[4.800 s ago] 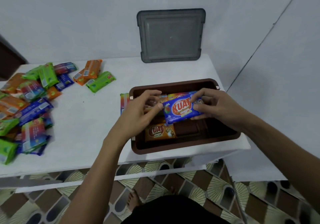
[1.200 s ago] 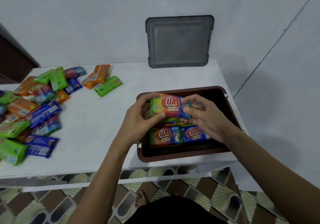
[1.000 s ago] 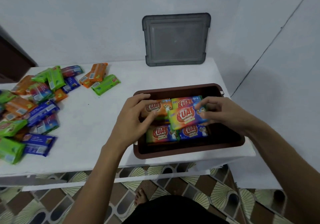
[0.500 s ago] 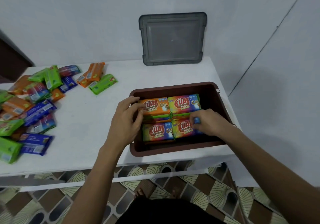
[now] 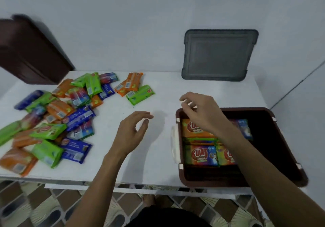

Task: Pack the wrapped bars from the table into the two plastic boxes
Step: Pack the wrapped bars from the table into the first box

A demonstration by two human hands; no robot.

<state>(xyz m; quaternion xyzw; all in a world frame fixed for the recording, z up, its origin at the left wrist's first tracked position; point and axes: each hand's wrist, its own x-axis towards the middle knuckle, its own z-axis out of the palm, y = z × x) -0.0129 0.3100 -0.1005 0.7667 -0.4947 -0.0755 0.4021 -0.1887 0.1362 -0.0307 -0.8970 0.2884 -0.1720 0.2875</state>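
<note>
A brown plastic box (image 5: 284, 165) stands at the table's right front corner with several wrapped bars (image 5: 202, 154) packed in rows inside. A loose pile of wrapped bars (image 5: 58, 118) in green, orange and blue lies on the left of the table. My left hand (image 5: 131, 133) hovers over the bare middle of the table, fingers apart, holding nothing. My right hand (image 5: 202, 114) is above the box's far left corner, fingers loosely spread and empty; its forearm hides part of the packed bars.
A grey lid (image 5: 219, 54) leans against the wall behind the table. A dark brown object (image 5: 29, 51) stands at the far left by the wall. A green bar (image 5: 140, 95) and orange bars (image 5: 130, 84) lie apart from the pile. Patterned floor tiles lie below the table's front edge.
Both hands have left the box empty and moved left toward the pile; the colourful bar stays in the box. The camera view has shifted left.
</note>
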